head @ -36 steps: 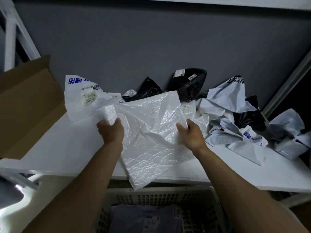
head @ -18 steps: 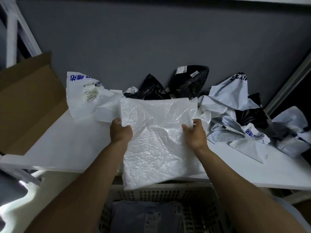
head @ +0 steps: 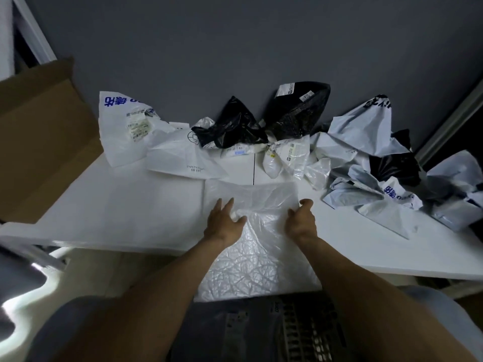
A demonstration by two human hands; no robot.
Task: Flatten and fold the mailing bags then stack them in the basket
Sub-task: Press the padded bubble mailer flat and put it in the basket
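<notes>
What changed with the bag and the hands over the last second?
The white bag came down from mid-air onto the table, its near end hanging over the edge. The left hand let go and presses it flat; the right hand keeps gripping. The pile stayed put.

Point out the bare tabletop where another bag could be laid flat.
Widest bare patch: left table, bordered by the cardboard box, the blue-printed white bag and the translucent bag. A narrower strip lies front right, before the grey bag pile. Back along the wall is crowded.
</notes>
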